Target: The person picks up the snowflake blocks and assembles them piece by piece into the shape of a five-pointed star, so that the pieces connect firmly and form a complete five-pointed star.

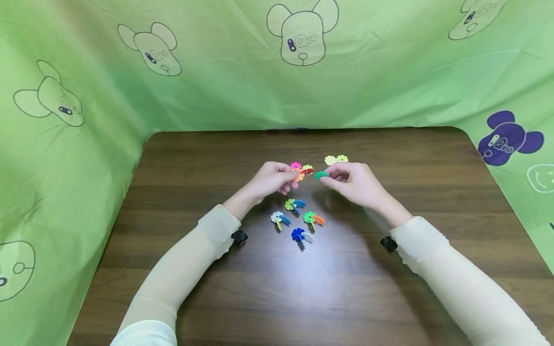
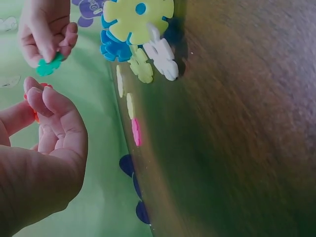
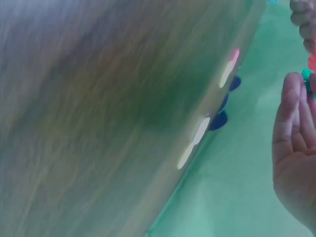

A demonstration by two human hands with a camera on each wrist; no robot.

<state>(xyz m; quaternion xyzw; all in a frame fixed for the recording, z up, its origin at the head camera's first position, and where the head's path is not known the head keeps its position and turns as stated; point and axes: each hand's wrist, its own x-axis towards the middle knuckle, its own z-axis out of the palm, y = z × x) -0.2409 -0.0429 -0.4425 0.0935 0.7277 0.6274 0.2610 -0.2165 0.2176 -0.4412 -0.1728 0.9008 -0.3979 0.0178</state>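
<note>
In the head view, my left hand (image 1: 273,180) pinches an orange notched plastic disc (image 1: 299,176) with a red notched disc (image 1: 307,170) joined to it, edge towards the right. Facing it, my right hand (image 1: 358,186) holds a green notched disc (image 1: 321,175) between thumb and fingers. A small gap separates the green disc from the red one. In the left wrist view the left fingers hide most of the orange and red pieces. The right wrist view catches the green disc (image 3: 307,79) only partly, at the frame's edge.
Nearer me stand several small joined disc clusters, including a blue and clear one (image 1: 298,234) and a green and orange one (image 1: 309,217). Pink (image 1: 296,165) and yellow discs lie behind my left hand. Pale yellow discs (image 1: 331,160) lie behind the right. Green cloth (image 1: 225,96) borders the table.
</note>
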